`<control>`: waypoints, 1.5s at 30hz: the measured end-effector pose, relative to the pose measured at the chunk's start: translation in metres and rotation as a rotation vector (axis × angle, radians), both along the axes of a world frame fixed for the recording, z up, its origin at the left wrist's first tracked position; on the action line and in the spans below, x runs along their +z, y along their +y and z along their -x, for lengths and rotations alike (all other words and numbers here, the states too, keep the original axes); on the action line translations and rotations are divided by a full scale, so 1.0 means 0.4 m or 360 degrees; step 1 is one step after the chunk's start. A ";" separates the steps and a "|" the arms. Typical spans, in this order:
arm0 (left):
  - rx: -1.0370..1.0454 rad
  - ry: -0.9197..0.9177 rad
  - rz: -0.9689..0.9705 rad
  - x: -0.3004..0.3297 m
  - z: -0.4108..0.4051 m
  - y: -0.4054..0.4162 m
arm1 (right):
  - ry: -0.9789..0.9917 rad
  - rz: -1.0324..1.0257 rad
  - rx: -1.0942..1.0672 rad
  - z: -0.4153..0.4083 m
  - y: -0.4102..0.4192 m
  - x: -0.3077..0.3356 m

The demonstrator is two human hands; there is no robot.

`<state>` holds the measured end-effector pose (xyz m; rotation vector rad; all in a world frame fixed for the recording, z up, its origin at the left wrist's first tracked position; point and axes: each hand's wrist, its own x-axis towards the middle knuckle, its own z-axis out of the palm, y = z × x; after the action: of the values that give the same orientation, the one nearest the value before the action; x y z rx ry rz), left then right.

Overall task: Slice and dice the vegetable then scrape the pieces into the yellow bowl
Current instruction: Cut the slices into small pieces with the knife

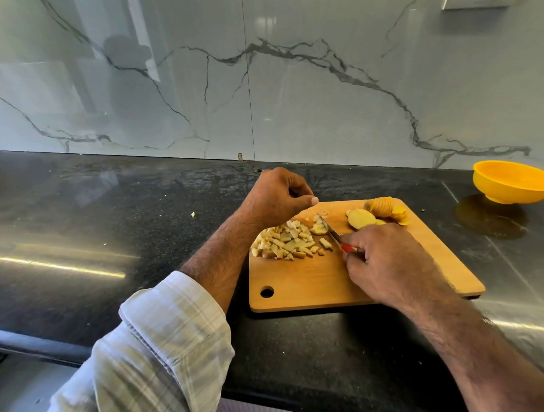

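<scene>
A wooden cutting board point(385, 277) lies on the black counter. A pile of diced pale vegetable pieces point(286, 241) sits on its left part. Round slices point(361, 219) and a fanned row of slices point(388, 208) lie at its far edge. My right hand point(389, 265) grips a small knife by its red handle, and the blade point(328, 228) points away over the board beside the dice. My left hand point(280, 195) hovers above the board's far left corner with its fingers curled, holding nothing that I can see. The yellow bowl point(512, 183) stands empty at the far right.
The marble backsplash point(269, 82) rises right behind the counter. A stray vegetable bit point(192, 214) lies on the counter left of the board. The counter's front edge point(105, 351) runs close to my body.
</scene>
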<state>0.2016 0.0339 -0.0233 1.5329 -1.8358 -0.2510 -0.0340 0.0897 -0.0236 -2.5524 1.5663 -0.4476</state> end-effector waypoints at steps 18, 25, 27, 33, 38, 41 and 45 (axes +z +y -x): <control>0.0160 0.0020 -0.0013 -0.010 -0.020 -0.011 | -0.0150 0.0354 0.0063 0.027 -0.023 -0.016; 0.0153 0.0012 -0.0029 -0.012 -0.019 -0.013 | -0.0062 0.0331 0.0098 0.015 -0.029 -0.025; 0.0170 0.0015 -0.0019 -0.010 -0.021 -0.012 | -0.0071 0.0339 0.0197 0.012 -0.027 -0.027; 0.0188 0.0025 -0.0010 -0.009 -0.022 -0.013 | -0.0268 0.0502 0.0069 0.032 -0.037 -0.030; 0.0205 0.0018 0.0012 -0.010 -0.023 -0.012 | -0.0151 0.0361 0.0253 0.020 -0.033 -0.034; 0.0236 0.0059 0.0047 -0.006 -0.021 -0.008 | -0.0374 0.0450 0.0205 0.045 -0.040 -0.025; 0.0219 0.0040 0.0071 -0.011 0.000 -0.001 | -0.0534 0.0400 -0.0034 0.098 -0.086 -0.002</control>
<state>0.2015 0.0333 -0.0278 1.6097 -1.6972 -0.1628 -0.0733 0.0551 -0.0244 -2.4591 1.4940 -1.0744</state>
